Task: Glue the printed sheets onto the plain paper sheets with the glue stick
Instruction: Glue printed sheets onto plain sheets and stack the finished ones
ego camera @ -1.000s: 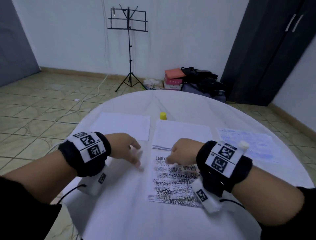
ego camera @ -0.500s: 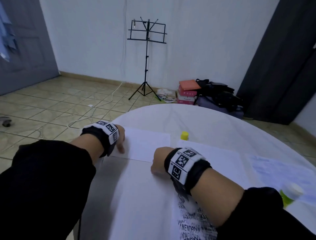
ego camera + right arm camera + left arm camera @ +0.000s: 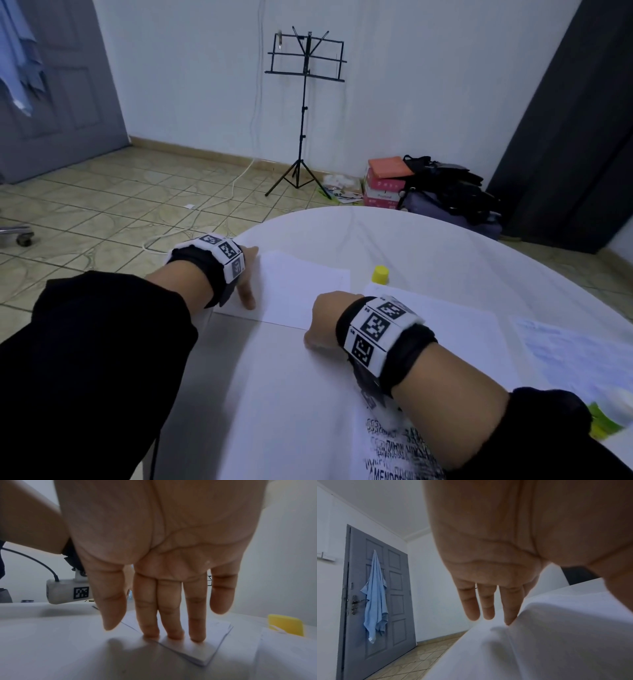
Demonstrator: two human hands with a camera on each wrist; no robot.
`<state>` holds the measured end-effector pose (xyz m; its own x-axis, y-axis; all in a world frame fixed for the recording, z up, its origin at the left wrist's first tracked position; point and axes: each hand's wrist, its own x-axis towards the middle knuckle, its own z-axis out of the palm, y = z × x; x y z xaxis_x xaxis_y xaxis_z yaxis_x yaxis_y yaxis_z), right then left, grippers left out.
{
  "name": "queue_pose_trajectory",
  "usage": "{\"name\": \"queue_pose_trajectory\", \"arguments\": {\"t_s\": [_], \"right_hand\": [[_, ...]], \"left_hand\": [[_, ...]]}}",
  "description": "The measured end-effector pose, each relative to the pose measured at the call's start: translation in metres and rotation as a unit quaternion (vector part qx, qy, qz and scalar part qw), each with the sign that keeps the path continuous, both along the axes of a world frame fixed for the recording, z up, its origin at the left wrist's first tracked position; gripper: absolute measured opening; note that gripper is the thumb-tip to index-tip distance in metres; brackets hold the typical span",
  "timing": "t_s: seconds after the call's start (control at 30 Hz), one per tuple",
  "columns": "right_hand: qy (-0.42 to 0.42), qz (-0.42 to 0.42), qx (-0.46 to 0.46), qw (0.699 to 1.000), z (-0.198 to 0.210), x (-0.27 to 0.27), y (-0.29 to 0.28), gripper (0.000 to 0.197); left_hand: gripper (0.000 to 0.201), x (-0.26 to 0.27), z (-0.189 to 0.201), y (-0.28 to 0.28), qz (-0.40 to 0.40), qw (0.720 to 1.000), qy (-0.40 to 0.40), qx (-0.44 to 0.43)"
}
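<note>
On the left half of the round white table [image 3: 428,240] lies a stack of plain white paper [image 3: 301,287]. My left hand [image 3: 250,274] rests on its left edge, its straight fingers [image 3: 488,609] touching the sheet. My right hand [image 3: 318,325] presses three straight fingers [image 3: 171,632] flat on the stack's near right corner [image 3: 197,650]. A yellow cap [image 3: 381,275] stands just beyond the stack. The black-printed sheet [image 3: 394,452] lies under my right forearm on another plain sheet [image 3: 462,325]. A green tube with a white top [image 3: 611,409] lies at the far right.
A faintly printed bluish sheet [image 3: 575,356] lies at the table's right. Beyond the table are a black music stand [image 3: 303,102], boxes and bags [image 3: 428,185] on the tiled floor, a grey door [image 3: 376,595] with a blue cloth, and a dark wardrobe [image 3: 565,137].
Both hands have left the printed sheet and moved left onto the plain paper stack. My view has swung left with them. Little has shifted in the last half second.
</note>
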<state>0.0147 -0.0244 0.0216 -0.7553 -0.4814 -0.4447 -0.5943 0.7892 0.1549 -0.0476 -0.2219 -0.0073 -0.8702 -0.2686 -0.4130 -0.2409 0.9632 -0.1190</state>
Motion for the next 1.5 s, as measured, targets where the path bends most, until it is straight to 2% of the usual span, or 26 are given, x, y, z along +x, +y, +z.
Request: {"name": "queue_pose_trajectory", "arguments": {"t_s": [0.07, 0.13, 0.23, 0.33, 0.37, 0.4, 0.47, 0.53, 0.57, 0.67, 0.7, 0.9, 1.0, 1.07, 1.17, 1.23, 1.4, 1.5], "right_hand": [[-0.002, -0.006, -0.010, 1.000, -0.001, 0.001, 0.001, 0.031], [-0.004, -0.013, -0.014, 1.000, -0.002, 0.002, 0.002, 0.030], [-0.009, -0.020, -0.008, 1.000, -0.001, 0.002, 0.002, 0.032], [-0.011, -0.029, -0.007, 0.999, -0.002, 0.004, 0.002, 0.032], [-0.011, -0.035, -0.015, 0.999, -0.002, 0.005, 0.003, 0.032], [-0.012, -0.041, -0.021, 0.999, -0.002, 0.005, 0.003, 0.032], [-0.016, -0.046, -0.028, 0.998, -0.001, 0.006, 0.004, 0.032], [-0.026, -0.050, -0.021, 0.998, -0.001, 0.006, 0.004, 0.025], [-0.024, -0.053, -0.023, 0.998, -0.001, 0.005, 0.004, 0.021], [-0.017, -0.072, -0.036, 0.997, -0.006, 0.002, 0.002, 0.026], [-0.016, -0.077, -0.037, 0.996, -0.008, 0.001, 0.001, 0.025], [0.021, -0.098, -0.085, 0.991, -0.013, -0.005, -0.007, 0.032], [0.053, -0.120, -0.110, 0.985, -0.022, -0.005, -0.008, 0.029], [0.086, -0.143, -0.135, 0.977, -0.026, -0.007, -0.009, 0.040], [0.151, -0.167, -0.176, 0.958, -0.018, -0.014, -0.008, 0.033], [0.165, -0.182, -0.194, 0.950, -0.010, -0.021, 0.000, 0.034], [0.083, -0.248, -0.214, 0.941, -0.006, -0.038, 0.025, 0.039], [-0.004, -0.227, -0.259, 0.939, 0.004, -0.037, 0.035, 0.044]], "left_hand": [[0.140, 0.011, 0.009, 0.009, -0.002, 1.000, 0.009, 0.015], [0.131, 0.017, 0.007, 0.015, -0.010, 0.999, 0.024, 0.023], [0.131, 0.026, 0.002, 0.016, -0.022, 0.996, 0.065, 0.051], [0.136, 0.038, 0.001, 0.008, 0.056, 0.984, 0.112, 0.124], [0.134, 0.042, 0.002, 0.005, 0.105, 0.969, 0.136, 0.176], [0.126, 0.044, 0.003, 0.001, 0.165, 0.940, 0.166, 0.247], [0.086, 0.051, 0.003, -0.006, 0.261, 0.866, 0.210, 0.370], [0.046, 0.059, 0.001, -0.010, 0.306, 0.822, 0.192, 0.440], [0.036, 0.063, -0.001, -0.009, 0.314, 0.801, 0.173, 0.480], [0.031, 0.066, -0.008, -0.006, 0.335, 0.710, 0.146, 0.602], [0.025, 0.066, -0.009, -0.006, 0.336, 0.688, 0.150, 0.625], [0.006, 0.070, -0.020, -0.006, 0.362, 0.615, 0.183, 0.676], [0.006, 0.072, -0.021, -0.004, 0.368, 0.601, 0.194, 0.683], [0.011, 0.072, -0.021, -0.002, 0.374, 0.597, 0.198, 0.681], [0.014, 0.070, -0.021, 0.000, 0.374, 0.612, 0.198, 0.668], [0.012, 0.070, -0.021, 0.002, 0.366, 0.624, 0.192, 0.663], [0.009, 0.071, -0.021, 0.004, 0.368, 0.634, 0.195, 0.652], [0.009, 0.070, -0.021, 0.006, 0.373, 0.641, 0.198, 0.641]]}}
